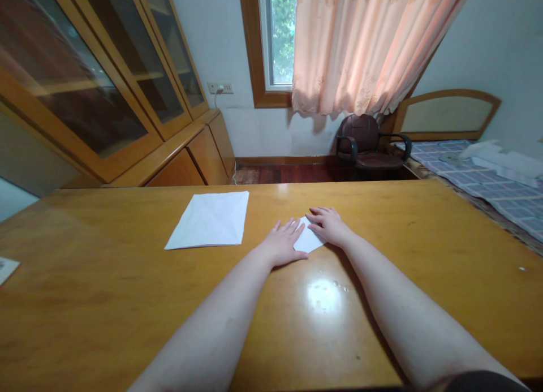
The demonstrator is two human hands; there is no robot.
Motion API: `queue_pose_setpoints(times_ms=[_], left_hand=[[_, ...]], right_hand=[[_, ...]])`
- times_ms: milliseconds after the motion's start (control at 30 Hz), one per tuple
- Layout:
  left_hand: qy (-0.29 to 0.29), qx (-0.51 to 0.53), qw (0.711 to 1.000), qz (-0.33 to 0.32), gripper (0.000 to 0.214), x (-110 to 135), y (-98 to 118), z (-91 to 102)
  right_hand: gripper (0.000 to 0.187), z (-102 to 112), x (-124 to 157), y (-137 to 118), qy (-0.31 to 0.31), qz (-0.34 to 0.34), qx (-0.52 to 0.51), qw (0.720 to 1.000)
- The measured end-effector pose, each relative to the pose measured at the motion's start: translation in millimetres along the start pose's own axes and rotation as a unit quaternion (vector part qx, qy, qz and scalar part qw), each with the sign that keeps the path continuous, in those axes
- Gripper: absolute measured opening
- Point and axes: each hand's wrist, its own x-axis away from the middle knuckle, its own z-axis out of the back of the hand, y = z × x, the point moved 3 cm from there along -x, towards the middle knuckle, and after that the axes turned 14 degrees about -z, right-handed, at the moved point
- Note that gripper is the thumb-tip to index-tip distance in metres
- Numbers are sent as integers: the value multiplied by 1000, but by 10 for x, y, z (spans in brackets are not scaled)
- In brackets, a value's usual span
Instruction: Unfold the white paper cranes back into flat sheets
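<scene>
A small folded piece of white paper (307, 240) lies on the wooden table (127, 301), partly covered by both hands. My left hand (285, 245) rests flat on its left side, fingers spread and thumb stretched along the near edge. On the right side, my right hand (328, 225) lies over the paper with its fingers stretched out to the left. The underside of the paper and part of its outline are hidden by the hands. To the left of my hands lies a larger stack of square white paper (208, 220), flat on the table.
At the table's left edge lies the corner of a printed sheet (7, 268). Small droplets (339, 285) and a tiny white scrap (521, 268) are on the tabletop. Beyond the table stand a glass-door cabinet (156, 123), an office chair (368, 140) and a bed (496, 168).
</scene>
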Motion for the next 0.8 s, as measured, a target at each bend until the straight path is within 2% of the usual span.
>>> queue_pose_setpoints(times_ms=[200, 433, 600, 700, 800], left_hand=[[19, -20, 999, 43, 68, -14, -64, -67], [80, -38, 981, 173, 82, 11, -297, -65], [104, -50, 967, 227, 82, 43, -403, -39], [109, -51, 965, 233, 81, 49, -404, -30], [117, -51, 964, 234, 81, 48, -402, -25]], right_hand=[[42, 8, 9, 17, 26, -44, 14, 999], [52, 68, 11, 21, 66, -57, -26, 996], [45, 87, 28, -19, 35, -29, -23, 999], [38, 72, 22, -22, 12, -18, -8, 1000], [41, 67, 19, -17, 4, -13, 2, 1000]])
